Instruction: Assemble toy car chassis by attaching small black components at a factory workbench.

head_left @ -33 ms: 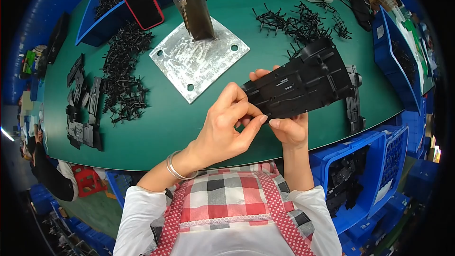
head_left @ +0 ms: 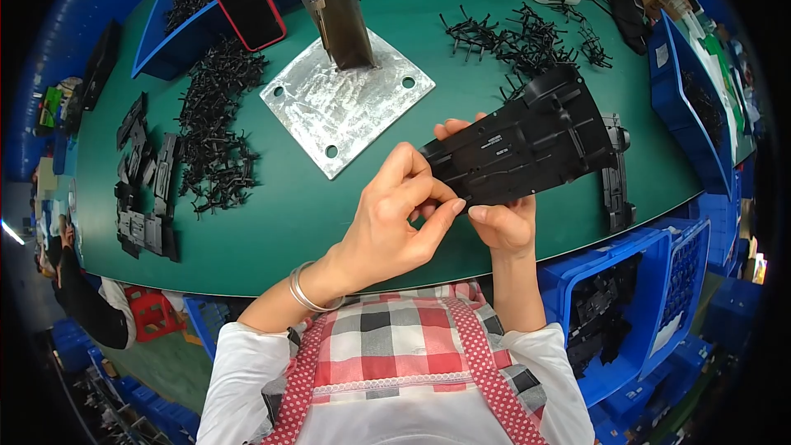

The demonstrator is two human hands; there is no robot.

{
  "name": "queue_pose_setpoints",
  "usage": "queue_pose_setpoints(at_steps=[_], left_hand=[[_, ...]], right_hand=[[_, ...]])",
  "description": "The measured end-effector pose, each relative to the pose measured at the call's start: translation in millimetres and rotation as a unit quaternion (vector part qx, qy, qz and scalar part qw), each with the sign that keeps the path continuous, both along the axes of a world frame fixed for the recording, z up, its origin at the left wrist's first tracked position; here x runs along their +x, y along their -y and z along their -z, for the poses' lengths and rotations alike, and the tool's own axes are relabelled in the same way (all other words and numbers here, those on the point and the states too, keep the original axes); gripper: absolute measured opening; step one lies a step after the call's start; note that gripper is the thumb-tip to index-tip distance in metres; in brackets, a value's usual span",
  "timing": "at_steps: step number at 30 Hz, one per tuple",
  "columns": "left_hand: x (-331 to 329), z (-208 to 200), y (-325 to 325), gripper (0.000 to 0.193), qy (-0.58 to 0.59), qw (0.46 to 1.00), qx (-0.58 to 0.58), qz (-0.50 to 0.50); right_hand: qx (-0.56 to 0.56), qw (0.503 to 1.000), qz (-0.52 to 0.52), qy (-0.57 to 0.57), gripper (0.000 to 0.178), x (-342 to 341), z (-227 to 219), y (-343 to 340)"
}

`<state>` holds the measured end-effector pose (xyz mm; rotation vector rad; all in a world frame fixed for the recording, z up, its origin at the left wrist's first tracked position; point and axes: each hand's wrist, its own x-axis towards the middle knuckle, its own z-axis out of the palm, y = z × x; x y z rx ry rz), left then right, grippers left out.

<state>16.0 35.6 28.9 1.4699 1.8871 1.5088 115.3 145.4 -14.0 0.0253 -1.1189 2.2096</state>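
A black molded plastic panel (head_left: 515,148), with ribs and raised sections, is held tilted above the table's near side. My right hand (head_left: 507,227) grips it from below, thumb along the near edge and fingertips showing past the far edge. At the panel's narrow left end, my left hand (head_left: 400,214) is closed in a pinch, thumb and forefinger against the near corner. Whatever lies between those fingertips is too small and covered to make out. Just right of the panel, a narrow black plastic part (head_left: 615,185) lies on the green table (head_left: 288,239).
A metal base plate (head_left: 329,115) with a post stands beyond my hands. Small black branched pieces (head_left: 216,132) are heaped left, more (head_left: 535,37) at far right. Black parts (head_left: 148,189) lie far left. A red-edged phone (head_left: 249,8) leans on a blue bin (head_left: 156,45). Another bin (head_left: 568,268) sits near right.
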Motion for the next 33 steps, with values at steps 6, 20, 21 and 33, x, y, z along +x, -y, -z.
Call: queue_pose_setpoints(at_steps=[6,20,21,33], left_hand=[[4,1,-1,0.016,0.064,0.997,0.026,-0.022],[2,9,2,0.014,0.272,0.962,0.036,-0.003],[-1,9,3,0.015,0.253,0.967,0.022,0.011],[-19,4,1,0.013,0.309,0.945,-0.104,-0.038]], right_hand=[[0.045,0.999,0.025,0.011,0.074,-1,-6,1],[0.111,0.983,0.121,0.088,0.043,-9,-7,11],[0.095,0.985,0.119,0.078,0.043,-9,-6,11],[0.133,0.981,0.112,0.089,0.040,-10,-5,15]])
